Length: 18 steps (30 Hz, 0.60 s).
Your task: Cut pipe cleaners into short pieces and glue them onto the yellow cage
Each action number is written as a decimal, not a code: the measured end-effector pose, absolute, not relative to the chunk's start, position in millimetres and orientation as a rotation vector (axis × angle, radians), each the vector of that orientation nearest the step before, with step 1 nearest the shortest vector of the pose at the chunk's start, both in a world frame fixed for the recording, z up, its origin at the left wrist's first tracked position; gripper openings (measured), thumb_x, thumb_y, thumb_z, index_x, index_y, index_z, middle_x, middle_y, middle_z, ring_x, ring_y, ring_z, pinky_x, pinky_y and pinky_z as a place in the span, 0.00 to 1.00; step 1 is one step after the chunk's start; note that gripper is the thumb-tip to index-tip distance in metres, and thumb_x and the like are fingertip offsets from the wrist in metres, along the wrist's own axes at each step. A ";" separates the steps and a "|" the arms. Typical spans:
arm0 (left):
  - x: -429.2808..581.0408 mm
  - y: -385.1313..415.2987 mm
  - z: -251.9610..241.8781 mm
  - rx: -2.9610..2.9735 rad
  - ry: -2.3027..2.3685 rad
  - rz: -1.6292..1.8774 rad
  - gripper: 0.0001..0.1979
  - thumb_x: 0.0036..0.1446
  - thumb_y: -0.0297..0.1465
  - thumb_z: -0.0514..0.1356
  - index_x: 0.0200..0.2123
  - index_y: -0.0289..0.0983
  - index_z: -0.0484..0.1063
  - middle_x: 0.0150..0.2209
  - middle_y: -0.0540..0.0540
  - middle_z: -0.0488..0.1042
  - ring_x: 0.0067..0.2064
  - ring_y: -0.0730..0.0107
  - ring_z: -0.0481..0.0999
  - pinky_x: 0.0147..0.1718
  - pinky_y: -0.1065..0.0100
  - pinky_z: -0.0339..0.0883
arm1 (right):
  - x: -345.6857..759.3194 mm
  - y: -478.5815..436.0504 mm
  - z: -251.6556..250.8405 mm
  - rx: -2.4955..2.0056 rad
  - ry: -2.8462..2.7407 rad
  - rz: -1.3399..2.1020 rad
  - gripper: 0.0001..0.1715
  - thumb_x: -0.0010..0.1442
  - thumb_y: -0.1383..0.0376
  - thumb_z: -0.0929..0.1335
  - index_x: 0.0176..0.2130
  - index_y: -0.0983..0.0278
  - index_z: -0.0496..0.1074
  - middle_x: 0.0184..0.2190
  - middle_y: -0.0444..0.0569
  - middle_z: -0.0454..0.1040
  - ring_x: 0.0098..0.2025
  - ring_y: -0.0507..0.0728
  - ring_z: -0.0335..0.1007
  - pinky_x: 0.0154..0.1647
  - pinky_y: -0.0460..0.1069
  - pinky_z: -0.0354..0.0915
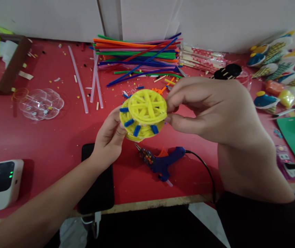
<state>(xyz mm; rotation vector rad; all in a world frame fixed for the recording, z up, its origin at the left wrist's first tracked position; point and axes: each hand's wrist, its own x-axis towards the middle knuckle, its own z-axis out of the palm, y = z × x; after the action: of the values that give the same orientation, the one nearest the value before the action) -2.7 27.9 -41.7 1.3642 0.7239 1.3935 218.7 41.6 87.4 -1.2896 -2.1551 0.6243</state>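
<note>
A yellow spoked disc (147,106) of fuzzy stems is pinched at its right edge by my right hand (204,106). Beneath and slightly left of it is a wider yellow base (132,132) with short blue pieces sticking out around its rim. My left hand (111,136) grips that base at its left side, thumb in front. The disc overlaps the base; whether the two are joined is hidden. Below them on the red table (126,187) lies a blue glue gun (163,163), its nozzle pointing up and left.
Coloured pipe cleaners (137,55) lie at the back, with translucent sticks (79,81) to their left. A clear compartment tray (41,104), a black phone (97,186) and a white device (2,184) are at the left. Small wrapped crafts (279,58) sit at the right.
</note>
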 end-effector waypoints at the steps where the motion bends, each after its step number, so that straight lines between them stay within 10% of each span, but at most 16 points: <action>1: -2.9 28.2 -42.2 1.379 0.712 1.394 0.13 0.64 0.39 0.63 0.52 0.49 0.77 0.52 0.46 0.78 0.60 0.56 0.74 0.63 0.51 0.68 | 218.5 41.6 87.5 -1.284 -2.154 0.632 0.09 0.55 0.65 0.70 0.27 0.50 0.72 0.33 0.42 0.78 0.39 0.61 0.77 0.40 0.58 0.76; 18: -2.3 37.5 -39.0 0.999 0.765 1.473 0.08 0.56 0.41 0.71 0.37 0.48 0.79 0.35 0.55 0.79 0.42 0.74 0.81 0.42 0.72 0.80 | 221.0 42.1 82.3 -1.195 -1.799 0.536 0.13 0.61 0.72 0.66 0.35 0.57 0.79 0.35 0.45 0.80 0.39 0.56 0.75 0.37 0.53 0.70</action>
<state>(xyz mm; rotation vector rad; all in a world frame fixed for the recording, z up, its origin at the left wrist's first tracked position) -2.3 37.5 -39.0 0.9987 0.7650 1.4727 221.0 42.1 82.3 -1.1947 -1.7990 0.5355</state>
